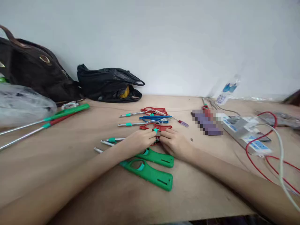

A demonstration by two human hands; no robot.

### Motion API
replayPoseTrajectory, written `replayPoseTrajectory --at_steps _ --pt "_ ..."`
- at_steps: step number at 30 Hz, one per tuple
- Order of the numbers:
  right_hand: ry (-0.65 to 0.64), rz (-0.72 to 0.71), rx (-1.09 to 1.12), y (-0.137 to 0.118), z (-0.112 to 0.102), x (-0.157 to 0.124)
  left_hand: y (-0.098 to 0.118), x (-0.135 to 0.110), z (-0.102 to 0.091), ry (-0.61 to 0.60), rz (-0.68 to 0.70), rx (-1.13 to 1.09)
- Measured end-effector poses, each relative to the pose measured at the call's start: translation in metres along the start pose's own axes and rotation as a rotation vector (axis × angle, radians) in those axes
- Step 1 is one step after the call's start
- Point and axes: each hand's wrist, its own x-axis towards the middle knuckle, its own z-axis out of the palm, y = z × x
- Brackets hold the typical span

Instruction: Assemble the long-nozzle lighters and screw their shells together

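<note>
My left hand (140,140) and my right hand (173,142) meet over a red long-necked lighter, their fingers closed around its handle. Most of that handle is hidden, but its metal tube (119,139) sticks out left of my left hand. A turquoise trigger piece (155,129) shows at my left fingertips. Just beyond lies a red handle shell (161,127), and farther back a blue lighter (156,118) and another red lighter (154,110), with thin wires and inner parts showing. Nearer me lie two green lighters (161,159), (156,176).
A small screwdriver (183,123) lies right of the lighters. Farther right are a purple, partly blurred object (208,125), a power strip (243,134), cables and a tilted bottle (227,90). Two more lighters (72,110), a black plastic bag (105,84) and a dark bag (42,68) are left.
</note>
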Motion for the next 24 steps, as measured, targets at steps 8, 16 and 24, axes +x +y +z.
replayPoseTrajectory --at_steps 8,16,24 --pt "-0.078 -0.075 -0.005 0.004 -0.002 -0.002 -0.003 0.001 -0.002 -0.033 -0.046 -0.126" --pt "-0.105 0.2 0.395 0.011 -0.008 -0.002 -0.011 -0.006 -0.014 0.076 -0.308 -0.631" --pt "-0.134 0.397 0.457 0.004 -0.011 0.008 -0.013 -0.012 -0.013 0.142 -0.44 -0.676"
